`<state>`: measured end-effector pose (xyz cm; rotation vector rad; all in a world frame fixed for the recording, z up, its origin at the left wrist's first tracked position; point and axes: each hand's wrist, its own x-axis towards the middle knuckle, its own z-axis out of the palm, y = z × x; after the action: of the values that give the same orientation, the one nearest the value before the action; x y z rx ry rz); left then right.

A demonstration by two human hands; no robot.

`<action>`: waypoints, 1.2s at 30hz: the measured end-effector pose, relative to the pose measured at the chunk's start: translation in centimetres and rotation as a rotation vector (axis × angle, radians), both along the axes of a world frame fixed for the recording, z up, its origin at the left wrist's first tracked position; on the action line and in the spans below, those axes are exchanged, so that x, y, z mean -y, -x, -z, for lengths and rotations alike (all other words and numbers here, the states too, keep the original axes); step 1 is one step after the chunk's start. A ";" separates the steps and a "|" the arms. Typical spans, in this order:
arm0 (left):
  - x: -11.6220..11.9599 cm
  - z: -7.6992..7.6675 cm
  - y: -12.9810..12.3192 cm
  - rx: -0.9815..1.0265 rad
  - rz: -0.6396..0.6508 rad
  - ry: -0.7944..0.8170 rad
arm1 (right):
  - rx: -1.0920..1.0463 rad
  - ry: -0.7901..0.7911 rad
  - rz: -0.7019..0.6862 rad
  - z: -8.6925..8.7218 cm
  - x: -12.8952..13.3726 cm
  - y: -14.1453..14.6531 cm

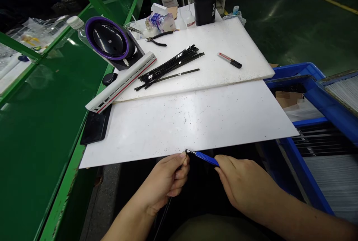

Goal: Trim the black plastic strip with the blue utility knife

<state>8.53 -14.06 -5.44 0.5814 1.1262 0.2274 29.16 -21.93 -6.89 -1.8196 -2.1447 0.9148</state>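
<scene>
My left hand [169,176] is closed, thumb and forefinger pinching a thin black strip [167,211] near its end. The strip's tip pokes out just above the thumb, and its length hangs down below the fist. My right hand [242,179] is wrapped around a blue-handled craft knife [206,158], its metal tip pointing left and meeting the strip's end. Both hands are at the front edge of a white board [179,121] dotted with dark specks. Behind, a pile of black strips [170,64] lies on a white foam slab [237,43], with one strip slightly apart.
On the slab lie a utility knife [229,60] and black-handled nippers [159,40]. A long white bar [123,82], a purple-rimmed fan [109,40] and a phone [96,125] line the left side. A black bottle [205,2] stands behind. Blue crates [310,192] flank the right.
</scene>
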 end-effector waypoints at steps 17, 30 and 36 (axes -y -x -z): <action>-0.2 -0.6 0.4 0.047 -0.050 0.092 | -0.074 -0.024 0.119 -0.2 0.7 -0.8; -0.3 -0.4 0.2 0.082 -0.044 0.137 | -0.046 0.057 0.074 -0.9 -0.3 -0.1; -0.1 -0.5 -0.1 0.044 -0.041 0.077 | -0.025 0.028 0.053 -0.9 -0.3 -0.2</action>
<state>8.65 -14.01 -4.96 0.4836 1.0998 0.2304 29.41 -21.64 -6.00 -1.8591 -2.0689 0.9550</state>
